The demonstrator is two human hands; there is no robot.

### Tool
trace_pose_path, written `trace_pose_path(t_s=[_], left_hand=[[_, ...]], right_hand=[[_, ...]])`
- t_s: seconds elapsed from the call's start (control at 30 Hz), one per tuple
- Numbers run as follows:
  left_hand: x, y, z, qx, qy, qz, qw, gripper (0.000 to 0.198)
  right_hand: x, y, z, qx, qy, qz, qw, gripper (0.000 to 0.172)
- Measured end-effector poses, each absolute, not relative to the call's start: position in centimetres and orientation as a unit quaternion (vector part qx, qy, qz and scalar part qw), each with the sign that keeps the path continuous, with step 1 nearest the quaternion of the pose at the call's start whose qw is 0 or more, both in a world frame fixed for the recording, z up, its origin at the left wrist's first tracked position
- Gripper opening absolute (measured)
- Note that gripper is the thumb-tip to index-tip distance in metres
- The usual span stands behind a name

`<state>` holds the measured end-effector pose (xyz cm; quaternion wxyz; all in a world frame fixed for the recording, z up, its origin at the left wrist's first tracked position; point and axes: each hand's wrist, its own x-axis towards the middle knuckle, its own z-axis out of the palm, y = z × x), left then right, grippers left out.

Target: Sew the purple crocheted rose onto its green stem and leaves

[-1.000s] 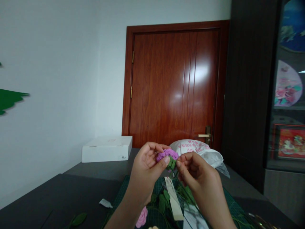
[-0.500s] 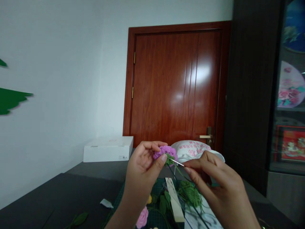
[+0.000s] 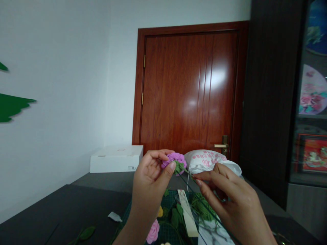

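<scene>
The dark counter (image 3: 63, 207) runs beneath the hands, with a white box (image 3: 116, 160) and a white plastic bag (image 3: 209, 162) beyond them. Below the hands lie a green cutting mat (image 3: 166, 231) and a pink crocheted rose (image 3: 152, 232). The left hand (image 3: 150, 173) pinches a purple crocheted flower (image 3: 174, 160) between thumb and fingers; the right hand (image 3: 230, 200) pinches a thin strand (image 3: 186, 172) (needle or wire, too fine to tell) just beside it.

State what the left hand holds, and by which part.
The left hand holds a crocheted purple flower at its green base, between thumb and fingers.
</scene>
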<state>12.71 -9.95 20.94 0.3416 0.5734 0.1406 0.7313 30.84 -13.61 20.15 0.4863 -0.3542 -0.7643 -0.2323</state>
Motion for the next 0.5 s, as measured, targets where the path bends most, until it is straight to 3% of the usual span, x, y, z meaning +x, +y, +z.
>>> trace_pose_path(t_s=[0.5], left_hand=[[12.7, -9.7, 20.8, 0.570, 0.133, 0.741, 0.329, 0.017]], right_hand=[[29.1, -13.9, 19.8, -0.380, -0.741, -0.168, 0.527, 0.014]])
